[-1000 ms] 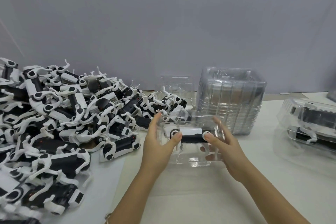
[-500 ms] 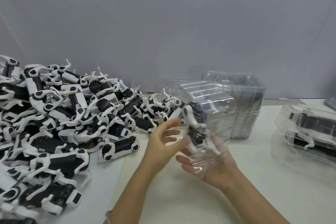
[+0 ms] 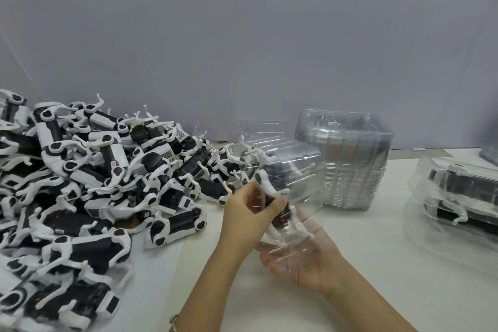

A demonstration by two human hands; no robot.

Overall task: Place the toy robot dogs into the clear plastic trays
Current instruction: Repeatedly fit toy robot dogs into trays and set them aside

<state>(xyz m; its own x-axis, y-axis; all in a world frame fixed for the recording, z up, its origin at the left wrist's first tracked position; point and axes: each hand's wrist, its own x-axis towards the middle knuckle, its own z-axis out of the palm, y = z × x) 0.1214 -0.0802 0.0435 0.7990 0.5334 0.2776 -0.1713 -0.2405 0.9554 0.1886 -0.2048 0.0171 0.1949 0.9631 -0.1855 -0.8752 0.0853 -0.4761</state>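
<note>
A clear plastic tray (image 3: 293, 170) stands tipped on end above the table, with a black-and-white toy robot dog (image 3: 272, 183) inside it. My right hand (image 3: 304, 264) cups the tray's lower end from beneath, seen partly through the plastic. My left hand (image 3: 248, 213) pinches the dog's white leg at the tray's left side. A large heap of toy robot dogs (image 3: 89, 183) covers the left of the table.
A stack of empty clear trays (image 3: 347, 162) stands behind the held one, with a single tray (image 3: 256, 132) to its left. Trays filled with dogs (image 3: 458, 197) are piled at the right edge. A grey wall rises close behind the white table (image 3: 350, 237).
The tray with the dog was lifted off the table and tipped on end. My right hand went under it; my left hand took hold of the dog's leg.
</note>
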